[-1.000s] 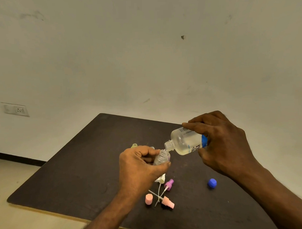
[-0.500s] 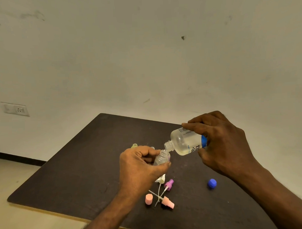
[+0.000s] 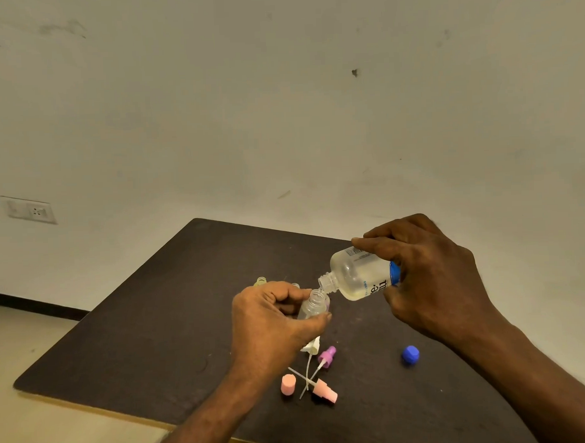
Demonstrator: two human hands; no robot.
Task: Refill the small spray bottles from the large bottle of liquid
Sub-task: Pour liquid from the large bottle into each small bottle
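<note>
The right hand (image 3: pixel 432 282) is wrapped around the large clear plastic bottle (image 3: pixel 356 273), which carries a blue-and-white label and holds pale yellowish liquid. The bottle is tipped well over, its threaded open neck pointing down and left, index finger laid along its upper side and thumb pressed under it. Its mouth sits right at the mouth of the small clear plastic spray bottle (image 3: pixel 313 305) — whether the two rims touch cannot be told. The left hand (image 3: pixel 271 324) grips this small bottle upright above the table, fingers curled round the far side and the thumb tip pressed against its near side, so most of the body is hidden behind the hand.

Below the hands, on the dark brown matte tabletop (image 3: pixel 149 325), loose parts lie close together: a white spray head (image 3: pixel 311 347) partly covered by the left hand, a purple spray head (image 3: pixel 327 355), a pink spray head (image 3: pixel 324 390), and a short pink cylindrical cap (image 3: pixel 288 384) standing on end. The thin white dip tubes of the spray heads cross one another between the cap and the pink head. A blue faceted screw cap (image 3: pixel 410 354) rests by itself well to the right, under the right forearm. Behind the left hand, the top of a yellowish small bottle (image 3: pixel 260 282) peeks out; another clear neck beside it is mostly blocked from view. A white wall socket (image 3: pixel 30 210) sits on the pale wall at far left.
</note>
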